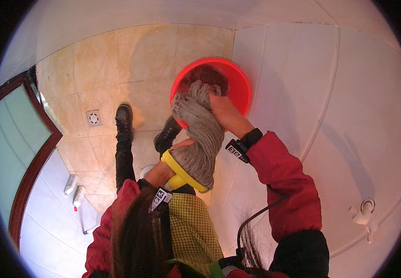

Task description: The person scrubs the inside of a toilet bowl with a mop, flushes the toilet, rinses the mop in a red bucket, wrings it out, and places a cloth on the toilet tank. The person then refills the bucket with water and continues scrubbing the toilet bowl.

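A grey string mop head (200, 135) is stretched and twisted between my two hands. My right hand (223, 107) grips the strand ends over the mouth of a red bucket (242, 87). Dark, murky water (209, 73) shows inside the bucket. Nearer my body, the mop's yellow plastic head piece (183, 173) is tilted, with its socket towards me. My left hand (164, 170) reaches around behind this piece. Its fingers rest against the strands beside the yellow rim, and the mop hides most of its palm.
The bucket stands on beige floor tiles against a white wall (290, 87). A floor drain (94, 118) lies to the left, past my black boot (124, 116). A glass door (20, 139) in a brown frame, two white bottles (79, 196) and a wall tap (363, 215) are around me.
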A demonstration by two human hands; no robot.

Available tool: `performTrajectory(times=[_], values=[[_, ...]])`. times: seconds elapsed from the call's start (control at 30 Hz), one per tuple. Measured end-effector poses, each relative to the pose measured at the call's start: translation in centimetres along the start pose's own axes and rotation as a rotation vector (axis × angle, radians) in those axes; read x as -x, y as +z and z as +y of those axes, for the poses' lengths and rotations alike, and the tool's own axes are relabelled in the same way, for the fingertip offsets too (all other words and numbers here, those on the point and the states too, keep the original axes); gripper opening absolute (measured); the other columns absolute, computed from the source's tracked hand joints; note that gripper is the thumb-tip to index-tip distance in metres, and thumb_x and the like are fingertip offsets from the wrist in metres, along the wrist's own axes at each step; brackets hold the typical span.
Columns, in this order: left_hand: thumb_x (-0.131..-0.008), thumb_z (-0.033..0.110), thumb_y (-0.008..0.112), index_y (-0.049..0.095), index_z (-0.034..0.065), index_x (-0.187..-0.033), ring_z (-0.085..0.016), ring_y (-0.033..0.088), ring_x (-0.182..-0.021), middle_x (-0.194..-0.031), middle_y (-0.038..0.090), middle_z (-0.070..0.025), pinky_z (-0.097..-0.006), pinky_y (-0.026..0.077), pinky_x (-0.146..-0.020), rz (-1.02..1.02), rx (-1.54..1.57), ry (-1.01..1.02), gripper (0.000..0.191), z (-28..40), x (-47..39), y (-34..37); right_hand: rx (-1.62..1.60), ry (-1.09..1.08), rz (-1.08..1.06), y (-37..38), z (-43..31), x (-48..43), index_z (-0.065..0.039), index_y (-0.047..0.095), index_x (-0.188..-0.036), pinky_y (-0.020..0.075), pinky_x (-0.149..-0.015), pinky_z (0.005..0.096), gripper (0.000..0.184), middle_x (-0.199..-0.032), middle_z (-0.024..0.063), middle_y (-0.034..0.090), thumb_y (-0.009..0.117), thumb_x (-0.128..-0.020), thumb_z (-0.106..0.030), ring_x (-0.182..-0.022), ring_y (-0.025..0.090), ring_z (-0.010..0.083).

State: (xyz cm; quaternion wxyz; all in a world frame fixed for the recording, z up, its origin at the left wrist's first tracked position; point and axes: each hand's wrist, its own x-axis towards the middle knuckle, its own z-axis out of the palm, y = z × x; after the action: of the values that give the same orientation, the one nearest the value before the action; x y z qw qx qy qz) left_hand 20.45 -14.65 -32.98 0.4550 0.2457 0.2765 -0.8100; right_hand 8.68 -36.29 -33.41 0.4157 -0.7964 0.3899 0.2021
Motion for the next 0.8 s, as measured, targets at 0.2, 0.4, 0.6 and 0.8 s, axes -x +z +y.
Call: performTrajectory(times=[0.2,0.4,0.6,0.8], values=[[-0.091,0.02,0.045,0.042,-0.001,-0.127,-0.032,0.053,-0.108,-0.124,0.05,-0.0174,-0.0466,0.044,-0.092,-0.115,0.247,-0.157,0.041,0.1,-0.2,2.8,0.058,-0.049,-0.004,0.3,-0.3,0.2,0.006,0.046,-0.095,0.0468,-0.067,0.0496,0.019,-0.081,0.0305,0.058,0.04,-0.086,-0.01,-0.081,0.059,0.0436],[-0.092,0.04,0.042,0.035,0.0021,-0.132,-0.039,0.054,-0.105,-0.124,0.049,-0.019,-0.0548,0.045,-0.088,-0.043,0.208,-0.141,0.055,2.6,-0.4,7.6,-0.101,0.041,0.008,1.3,0.3,0.6,0.007,0.044,-0.096,0.0449,-0.07,0.0516,0.019,-0.084,0.0334,0.057,0.041,-0.085,-0.009,-0.082,0.057,0.0476],[-0.091,0.039,0.047,0.034,-0.003,-0.131,-0.037,0.057,-0.1,-0.119,0.05,-0.024,-0.0493,0.048,-0.085,0.119,0.003,-0.198,0.06,2.9,-0.6,7.6,-0.551,0.074,-0.015,2.5,2.0,1.7,0.001,0.035,-0.124,0.0425,-0.089,0.0432,0.039,-0.117,0.0246,0.052,0.044,-0.089,-0.016,-0.107,0.052,0.0358],[-0.09,0.038,0.048,0.033,-0.007,-0.13,-0.037,0.057,-0.097,-0.118,0.049,-0.0285,-0.0467,0.049,-0.081,0.001,-0.046,-0.17,0.062,2.4,-0.4,6.1,-2.181,0.159,0.209,6.9,3.2,6.2,-0.004,0.029,-0.136,0.0362,-0.1,0.0394,0.046,-0.131,0.0115,0.045,0.041,-0.095,-0.022,-0.119,0.044,0.0236]])
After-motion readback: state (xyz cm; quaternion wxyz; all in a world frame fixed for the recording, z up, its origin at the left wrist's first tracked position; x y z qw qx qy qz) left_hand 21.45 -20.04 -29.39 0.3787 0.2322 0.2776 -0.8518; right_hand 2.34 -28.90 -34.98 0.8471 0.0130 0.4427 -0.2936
